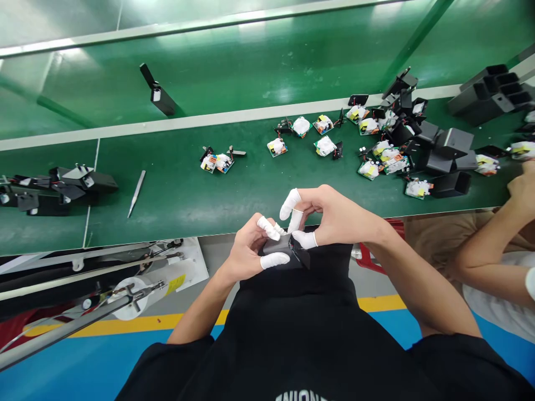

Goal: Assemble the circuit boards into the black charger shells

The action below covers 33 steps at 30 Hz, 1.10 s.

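Head view has both of my hands meeting just off the near edge of the green belt (167, 184), above my lap. I have my left hand (246, 250) closed around a small dark plastic housing (281, 245), thumb along its near face and fingers over the top; my right hand (330, 217) pinches its right end, forefinger lifted. To me it looks light and rigid, smooth enough to slip (the white finger cots (273, 260) should help), so I'd hold it by the flat sides. Its underside and whatever sits inside are hidden by my fingers. Farther out lie little circuit boards (276, 147), a heap of black housings (443, 150) and a slim metal tool (136, 192). Someone else's arm (493, 245) is cut off at the right.
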Each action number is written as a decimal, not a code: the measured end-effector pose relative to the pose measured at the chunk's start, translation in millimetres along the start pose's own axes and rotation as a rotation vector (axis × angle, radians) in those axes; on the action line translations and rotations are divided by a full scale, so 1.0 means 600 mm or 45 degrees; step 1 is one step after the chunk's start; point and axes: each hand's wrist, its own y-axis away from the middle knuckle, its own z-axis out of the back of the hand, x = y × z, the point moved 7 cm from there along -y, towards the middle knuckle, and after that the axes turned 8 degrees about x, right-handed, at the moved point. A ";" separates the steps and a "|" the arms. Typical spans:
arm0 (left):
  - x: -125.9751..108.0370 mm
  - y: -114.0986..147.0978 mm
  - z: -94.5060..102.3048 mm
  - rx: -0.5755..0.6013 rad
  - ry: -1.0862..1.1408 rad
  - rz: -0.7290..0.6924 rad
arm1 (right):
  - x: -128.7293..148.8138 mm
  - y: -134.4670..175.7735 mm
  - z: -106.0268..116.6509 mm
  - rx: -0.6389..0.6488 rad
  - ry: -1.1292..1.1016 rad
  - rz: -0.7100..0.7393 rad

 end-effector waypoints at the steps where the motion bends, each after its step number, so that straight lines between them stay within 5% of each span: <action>1: 0.003 0.001 0.000 -0.001 -0.001 0.021 | 0.001 0.000 0.000 -0.002 0.011 0.004; 7: 0.014 -0.001 -0.002 0.011 0.010 0.099 | -0.005 0.001 0.000 0.025 0.079 0.003; 16: 0.015 -0.007 0.002 -0.020 0.064 -0.039 | -0.052 0.036 0.022 -0.362 -0.063 0.123; 24: 0.032 -0.011 0.025 -0.049 0.022 0.018 | -0.069 0.038 -0.007 -0.327 0.081 0.029; 33: 0.017 0.008 0.034 0.006 -0.133 0.291 | -0.049 -0.036 -0.017 0.039 0.165 -0.175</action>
